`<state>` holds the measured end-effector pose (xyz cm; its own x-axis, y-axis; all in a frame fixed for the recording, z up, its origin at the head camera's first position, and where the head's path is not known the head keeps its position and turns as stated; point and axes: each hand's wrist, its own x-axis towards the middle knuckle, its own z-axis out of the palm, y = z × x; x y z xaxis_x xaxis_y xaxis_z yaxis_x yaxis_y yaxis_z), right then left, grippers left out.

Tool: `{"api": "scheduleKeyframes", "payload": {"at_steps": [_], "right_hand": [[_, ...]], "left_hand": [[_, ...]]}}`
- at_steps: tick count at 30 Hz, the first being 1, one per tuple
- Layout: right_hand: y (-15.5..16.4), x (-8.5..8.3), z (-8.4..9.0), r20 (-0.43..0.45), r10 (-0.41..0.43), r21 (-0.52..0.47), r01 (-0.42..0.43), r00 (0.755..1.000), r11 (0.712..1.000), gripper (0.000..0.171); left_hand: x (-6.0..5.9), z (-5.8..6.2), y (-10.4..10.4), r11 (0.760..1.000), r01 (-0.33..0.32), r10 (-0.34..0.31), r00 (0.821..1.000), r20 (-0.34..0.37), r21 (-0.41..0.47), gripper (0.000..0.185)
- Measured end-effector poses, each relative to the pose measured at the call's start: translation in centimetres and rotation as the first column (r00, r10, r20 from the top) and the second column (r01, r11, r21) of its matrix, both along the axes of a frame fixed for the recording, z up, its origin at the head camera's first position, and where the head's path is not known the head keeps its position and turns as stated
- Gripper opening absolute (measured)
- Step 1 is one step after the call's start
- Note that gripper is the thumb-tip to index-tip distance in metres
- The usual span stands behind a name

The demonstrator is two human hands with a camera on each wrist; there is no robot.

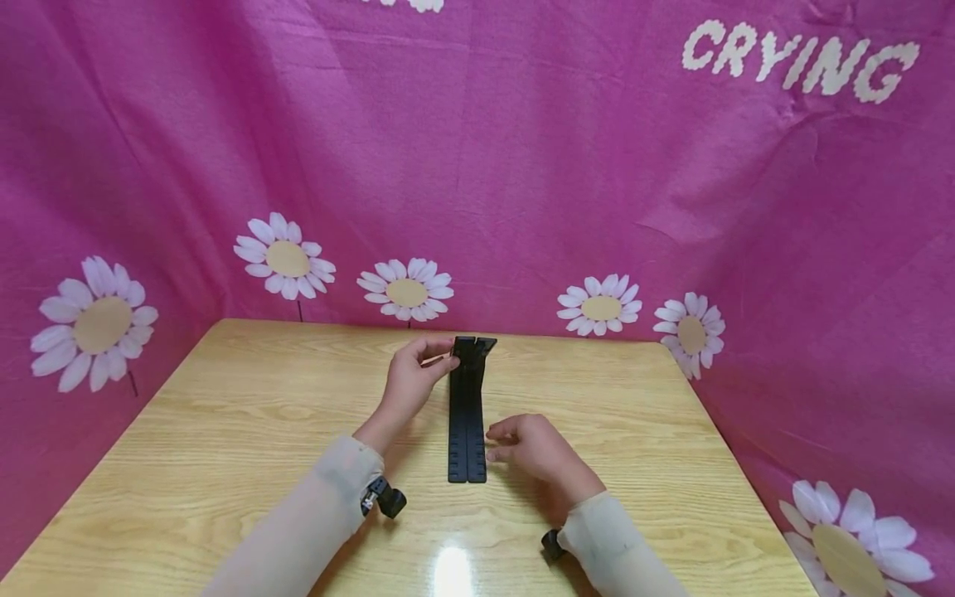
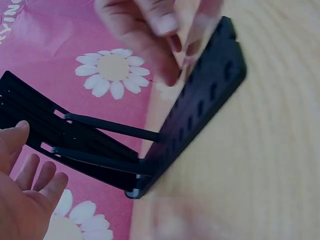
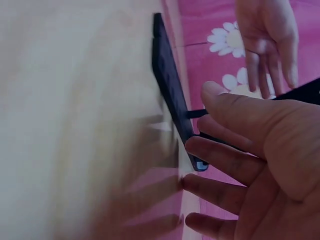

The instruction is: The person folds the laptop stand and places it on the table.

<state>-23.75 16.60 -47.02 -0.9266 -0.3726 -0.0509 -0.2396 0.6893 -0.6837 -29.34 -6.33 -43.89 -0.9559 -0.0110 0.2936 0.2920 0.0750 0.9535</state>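
Note:
A black folding laptop stand [image 1: 466, 414] sits near the middle of the table, its slotted base [image 2: 200, 107] flat and its upper plate [image 2: 75, 130] raised at the far end. Two thin support arms [image 2: 110, 127] join plate and base. My left hand [image 1: 413, 373] pinches the left edge of the upper plate, its thumb on the plate; the index finger is largely hidden behind it. Beside the base's near right edge is my right hand [image 1: 533, 448], fingers loosely spread with nothing in them. The right wrist view shows those relaxed fingers [image 3: 220, 160] in front of the stand.
A wooden table [image 1: 261, 398] lies under the stand. Pink cloth [image 1: 507, 166] with printed daisies hangs around its back and sides. Small black wrist devices [image 1: 390, 500] are strapped at both cuffs.

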Motion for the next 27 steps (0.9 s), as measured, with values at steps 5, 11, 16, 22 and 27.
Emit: {"api": "scheduleKeyframes", "payload": {"at_steps": [5,11,16,22,27], "right_hand": [[-0.1,-1.5,0.1,-0.024,-0.069,-0.049,0.068,0.997,0.996,0.025],[-0.4,-3.5,-0.5,-0.019,-0.163,-0.153,0.158,0.986,0.975,0.022],[-0.5,-5.0,-1.1,-0.040,-0.227,-0.225,0.213,0.973,0.951,0.027],[-0.9,-6.2,-1.3,-0.043,-0.264,-0.246,0.245,0.964,0.938,0.029],[-1.1,-7.2,-1.4,-0.055,-0.249,-0.256,0.228,0.967,0.940,0.028]], "left_hand": [[0.1,-1.2,-0.1,0.998,-0.023,0.026,0.998,0.054,-0.051,0.033],[0.1,-2.6,-0.3,0.986,-0.064,0.084,0.989,0.123,-0.156,0.033],[-0.4,-4.1,-0.1,0.972,-0.065,0.106,0.978,0.177,-0.225,0.032],[-1.2,-4.8,0.0,0.962,-0.071,0.125,0.973,0.193,-0.265,0.035],[-1.9,-5.0,0.0,0.953,-0.067,0.127,0.973,0.192,-0.294,0.031]]}}
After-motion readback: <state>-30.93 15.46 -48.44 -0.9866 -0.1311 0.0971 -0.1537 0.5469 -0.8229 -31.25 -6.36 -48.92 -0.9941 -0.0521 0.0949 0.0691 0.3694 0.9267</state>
